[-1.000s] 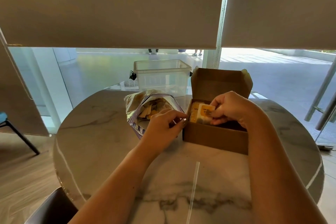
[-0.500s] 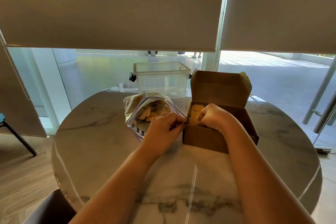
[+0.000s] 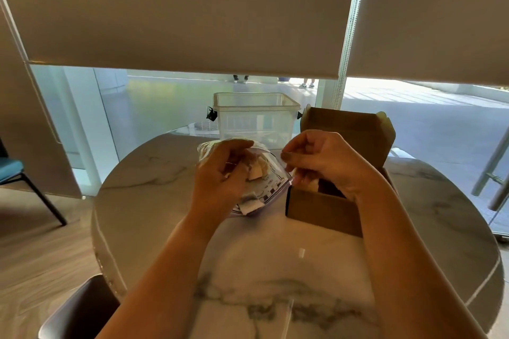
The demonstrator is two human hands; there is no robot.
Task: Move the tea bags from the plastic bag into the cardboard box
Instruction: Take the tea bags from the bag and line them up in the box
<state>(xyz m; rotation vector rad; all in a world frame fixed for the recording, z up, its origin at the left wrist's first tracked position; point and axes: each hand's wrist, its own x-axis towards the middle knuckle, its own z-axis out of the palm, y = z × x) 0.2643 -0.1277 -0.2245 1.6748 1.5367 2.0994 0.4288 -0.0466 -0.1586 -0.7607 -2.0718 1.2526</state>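
We count 2 hands, 1 plastic bag [image 3: 271,187], 1 cardboard box [image 3: 319,208], 1 clear tub [image 3: 256,118] and 2 chairs, all placed w/ ref. to the box on the round marble table [image 3: 154,201]. The bag sits just left of the box, touching or nearly touching its left wall; mouth open toward us, w/ several tea bags [image 3: 257,172] inside, exact no. can't tell since the pic is blurred. The box has its lid flap [image 3: 349,129] standing up at the back; a pale bit shows inside at its left end, prob. tea bags, mostly hidden by the wrist. Left hand [image 3: 220,176], left of the box, has fingers curled round the bag's near rim, holding it. Right hand [image 3: 327,162] hovers over the box's left end, fingers curled, tips at the bag's right edge; whether it pinches anything we can't tell. Behind the box, to its left, the tub looks empty. Blue chair [image 3: 16,173] far left of the box, dark chair [image 3: 80,311] at near left.
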